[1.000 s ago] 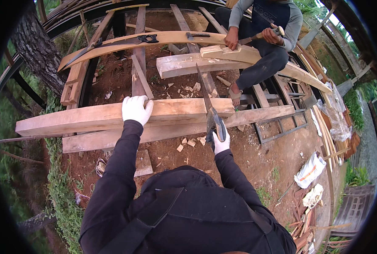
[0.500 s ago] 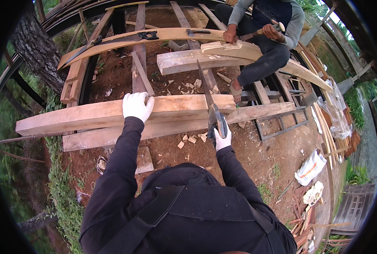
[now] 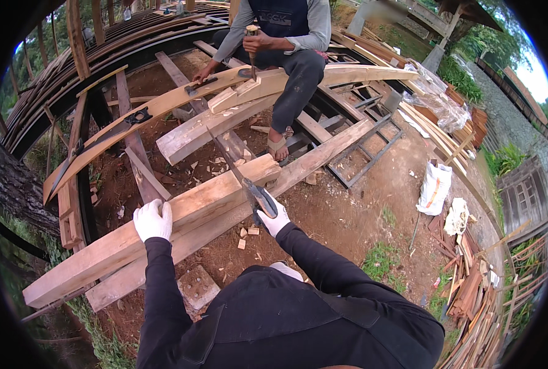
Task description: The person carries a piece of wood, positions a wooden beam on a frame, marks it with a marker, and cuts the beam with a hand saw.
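Observation:
A long thick wooden beam (image 3: 206, 197) lies across in front of me on top of a thinner plank (image 3: 323, 157). My left hand (image 3: 152, 219), in a white glove, rests flat on the beam's top. My right hand (image 3: 272, 215), also gloved, grips the handle of a hand saw (image 3: 240, 175) whose blade runs up across the beam's right end. Wood chips lie on the dirt below.
A seated person (image 3: 286, 37) works a curved timber (image 3: 181, 98) with a chisel beyond the beam. Curved planking and frames ring the far side. A white sack (image 3: 434, 187), stacked boards (image 3: 471, 295) and a wooden ladder frame (image 3: 366, 154) lie to the right.
My head has tilted, so the beam now runs diagonally. Both hands stay where they were, left on the beam and right on the saw handle.

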The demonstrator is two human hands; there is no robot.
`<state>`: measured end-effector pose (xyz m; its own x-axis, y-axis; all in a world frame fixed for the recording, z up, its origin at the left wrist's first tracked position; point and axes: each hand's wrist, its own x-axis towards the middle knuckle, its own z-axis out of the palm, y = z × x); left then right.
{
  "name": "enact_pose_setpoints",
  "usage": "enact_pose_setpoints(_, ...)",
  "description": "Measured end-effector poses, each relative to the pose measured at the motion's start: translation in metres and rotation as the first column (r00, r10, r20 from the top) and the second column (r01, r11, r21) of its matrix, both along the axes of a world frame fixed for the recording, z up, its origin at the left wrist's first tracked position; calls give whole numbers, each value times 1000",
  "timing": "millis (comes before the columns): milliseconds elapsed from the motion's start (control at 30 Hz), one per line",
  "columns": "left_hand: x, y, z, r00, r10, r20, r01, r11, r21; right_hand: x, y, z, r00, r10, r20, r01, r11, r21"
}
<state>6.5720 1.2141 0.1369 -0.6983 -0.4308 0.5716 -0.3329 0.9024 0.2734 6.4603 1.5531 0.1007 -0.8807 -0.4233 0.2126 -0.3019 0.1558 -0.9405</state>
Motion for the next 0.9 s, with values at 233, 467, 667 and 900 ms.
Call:
enact_pose_setpoints(233,-2,3,0,1000,3,-10,-3,1000,-4,-2,2,-9,1000,-16,-14,16,1000,-9)
enact_pose_setpoints(467,5,2,7,1000,18,23,-18,1000,10,0,-3,-6,1000,0,-6,0,1000,-2)
enact_pose_setpoints(667,2,1,4,1000,-9,-9,9,1000,11,-5,0,-28,992,-64,-106,60,997,-38)
enact_pose_setpoints(900,7,-2,-2,999,9,-31,-9,1000,-3,-8,1,-36,999,-2,46,5,999,-47)
